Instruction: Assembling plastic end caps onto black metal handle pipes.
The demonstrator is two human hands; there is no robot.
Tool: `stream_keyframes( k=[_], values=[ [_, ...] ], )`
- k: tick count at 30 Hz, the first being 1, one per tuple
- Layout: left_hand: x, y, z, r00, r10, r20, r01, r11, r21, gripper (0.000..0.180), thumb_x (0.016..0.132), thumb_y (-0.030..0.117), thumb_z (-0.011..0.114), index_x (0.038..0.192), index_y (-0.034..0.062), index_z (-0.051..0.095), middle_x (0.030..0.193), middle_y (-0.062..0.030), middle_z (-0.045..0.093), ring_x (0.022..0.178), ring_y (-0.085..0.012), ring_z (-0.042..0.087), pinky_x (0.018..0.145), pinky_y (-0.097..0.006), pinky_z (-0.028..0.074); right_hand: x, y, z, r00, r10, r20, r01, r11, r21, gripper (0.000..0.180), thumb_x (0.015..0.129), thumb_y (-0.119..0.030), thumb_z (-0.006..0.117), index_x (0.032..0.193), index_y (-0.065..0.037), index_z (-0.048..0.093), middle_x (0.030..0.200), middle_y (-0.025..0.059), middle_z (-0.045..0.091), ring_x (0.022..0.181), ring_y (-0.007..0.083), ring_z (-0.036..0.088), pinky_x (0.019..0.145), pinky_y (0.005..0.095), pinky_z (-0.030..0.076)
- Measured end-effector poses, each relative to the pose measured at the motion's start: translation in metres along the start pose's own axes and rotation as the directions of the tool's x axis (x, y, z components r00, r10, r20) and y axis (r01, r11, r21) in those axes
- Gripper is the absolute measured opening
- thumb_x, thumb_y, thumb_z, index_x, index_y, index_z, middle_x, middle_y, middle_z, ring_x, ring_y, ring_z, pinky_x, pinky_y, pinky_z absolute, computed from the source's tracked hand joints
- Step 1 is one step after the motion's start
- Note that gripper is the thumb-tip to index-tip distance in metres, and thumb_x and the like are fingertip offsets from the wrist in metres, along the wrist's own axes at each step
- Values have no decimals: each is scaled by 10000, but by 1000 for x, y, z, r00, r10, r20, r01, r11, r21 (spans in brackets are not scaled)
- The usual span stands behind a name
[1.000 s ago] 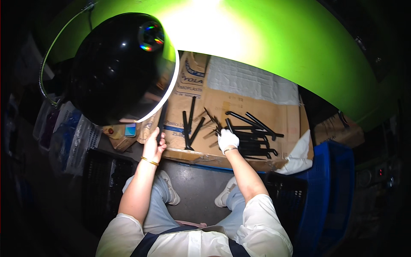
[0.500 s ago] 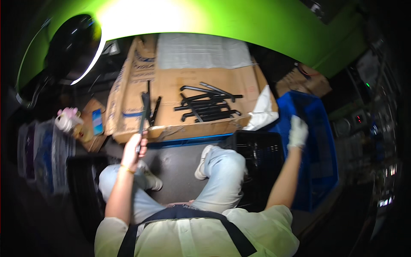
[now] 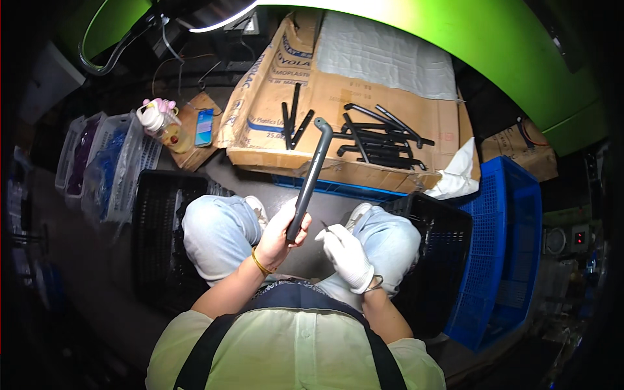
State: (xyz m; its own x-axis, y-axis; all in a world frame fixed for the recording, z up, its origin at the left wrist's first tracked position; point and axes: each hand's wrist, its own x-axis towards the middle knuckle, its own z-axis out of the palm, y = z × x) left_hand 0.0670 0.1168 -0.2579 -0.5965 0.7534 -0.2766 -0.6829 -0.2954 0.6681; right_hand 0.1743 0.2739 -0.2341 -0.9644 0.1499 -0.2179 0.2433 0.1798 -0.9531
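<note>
while left hand [image 3: 278, 239] grips black tube [image 3: 311, 179], dark-lettered cardboard [image 3: 328, 91] beyond

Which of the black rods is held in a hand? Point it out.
The black rod in the bare left hand, its bent end farthest from the person's body; the other black rods all lie on the cardboard.
</note>
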Motion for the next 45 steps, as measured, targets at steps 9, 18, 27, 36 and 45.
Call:
stream_keyframes(
  k=[9, 18, 27, 36, 45],
  values=[
    [-34, -6, -7, 978, 138, -159, -99, 968, 230, 483, 1047, 327, 328, 1440, 48, 358, 848, -20, 534, 581, -36, 422, 491, -173, 348, 1, -30, 49, 998, -59, 18, 60, 995, -74, 158, 981, -154, 475, 989, -44, 588, 589, 48, 532, 511, 119, 525, 508, 285, 430],
    [-41, -4, -5, 971, 157, -180, -112, 965, 239, 485, 1047, 344, 323, 1432, 52, 367, 787, -12, 488, 567, -33, 381, 488, -161, 334, -9, -29, 52, 1000, 6, -5, -5, 999, 47, 205, 989, -126, 435, 980, -42, 621, 805, 80, 657, 634, 162, 615, 582, 294, 482],
    [-46, 2, -1, 975, 147, -167, -92, 950, 299, 510, 1033, 369, 335, 1414, 32, 376, 809, -33, 495, 506, -33, 384, 456, -164, 320, -5, -38, 48, 986, 113, 126, -119, 992, 40, 217, 987, -136, 453, 936, -12, 622, 819, 81, 684, 740, 177, 673, 676, 295, 519],
    [-47, 0, -2, 984, 125, -129, -88, 962, 258, 466, 1046, 322, 339, 1416, 41, 385, 807, -20, 510, 530, -33, 406, 480, -167, 340, -1, -37, 52, 994, 71, 83, -70, 997, -9, 181, 977, -163, 494, 956, -6, 582, 819, 117, 706, 790, 236, 710, 716, 331, 546],
    [-48, 3, -1, 985, 134, -111, -93, 946, 312, 473, 1045, 314, 347, 1424, 31, 376, 798, -8, 500, 543, -25, 380, 490, -165, 316, -2, -32, 51, 996, 31, 81, -29, 999, -28, 173, 969, -191, 510, 966, -39, 592, 828, 139, 695, 789, 320, 689, 699, 379, 534]
  ],
)
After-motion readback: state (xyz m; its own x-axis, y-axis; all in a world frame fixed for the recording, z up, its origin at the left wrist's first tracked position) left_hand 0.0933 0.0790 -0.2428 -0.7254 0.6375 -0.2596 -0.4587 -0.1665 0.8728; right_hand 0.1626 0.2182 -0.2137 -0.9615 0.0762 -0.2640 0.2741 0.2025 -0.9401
